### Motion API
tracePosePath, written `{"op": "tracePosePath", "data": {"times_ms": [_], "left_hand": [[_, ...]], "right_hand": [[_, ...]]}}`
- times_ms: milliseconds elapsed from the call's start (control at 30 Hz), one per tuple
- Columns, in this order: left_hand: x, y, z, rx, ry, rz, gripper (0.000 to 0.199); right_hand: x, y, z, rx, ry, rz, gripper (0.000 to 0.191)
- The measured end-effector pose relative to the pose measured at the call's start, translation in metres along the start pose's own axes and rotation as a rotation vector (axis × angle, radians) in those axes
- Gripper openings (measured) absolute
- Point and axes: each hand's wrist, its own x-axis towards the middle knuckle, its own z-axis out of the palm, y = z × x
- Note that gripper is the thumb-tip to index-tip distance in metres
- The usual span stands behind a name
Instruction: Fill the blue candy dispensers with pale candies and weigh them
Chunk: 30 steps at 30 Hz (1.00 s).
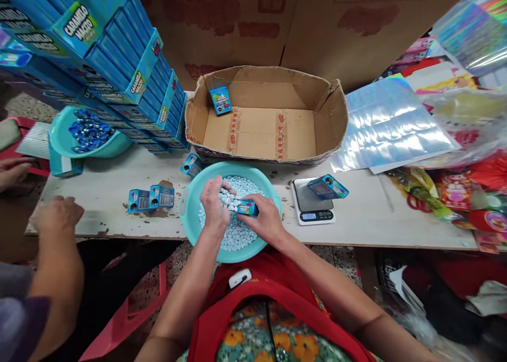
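A small blue candy box [246, 207], lettered "CARAMELO MACIZO", was over the turquoise basin [185, 201], lying roughly sideways in the grasp of the right hand [266, 216], its fingers and thumb closed around the box's right end. The left hand [214, 203] was curled around a small heap of pale candy pellets [228, 199] at the box's left end. Many more of these pellets lay in the basin beneath both hands.

Just beyond the basin's far left side, another blue box [192, 165] sat on the worn white table [356, 219]. Farther left, a pair of blue boxes [151, 198] stood side by side. To the right, a digital scale [314, 209] bore one tilted blue box [328, 186]; its display was lit, but the digits were too small to read surely.

Behind the basin was an open cardboard carton [267, 121] with a single blue box [221, 100] in its far left corner. Tall stacks of filled blue display trays [138, 82] rose to its left, beside a turquoise bowl [113, 146] of shiny blue-wrapped sweets [90, 132]. Silvery sheets [392, 121] lay right of the carton, with red-handled scissors [418, 203] among colourful packaging [455, 190] nearer the table's right end. At the left end, a co-worker's hand [57, 214] was above the table edge.
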Motion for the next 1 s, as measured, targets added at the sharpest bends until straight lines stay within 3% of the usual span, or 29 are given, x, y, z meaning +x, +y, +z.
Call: {"op": "tracePosePath", "data": {"times_ms": [200, 533, 733, 1000], "left_hand": [[-0.001, -0.001, 0.002, 0.037, 0.063, 0.013, 0.031], [-0.007, 0.003, 0.009, 0.119, 0.028, 0.144, 0.032], [-0.012, 0.002, 0.012, 0.100, 0.005, 0.092, 0.030], [-0.022, 0.003, 0.015, 0.116, -0.114, 0.088, 0.028]], "right_hand": [[0.002, -0.004, 0.000, 0.025, 0.021, 0.014, 0.035], [-0.001, -0.011, -0.007, 0.036, 0.044, -0.002, 0.033], [-0.004, -0.011, -0.008, 0.029, 0.044, 0.027, 0.031], [-0.003, -0.008, -0.006, 0.112, 0.090, 0.044, 0.032]]}}
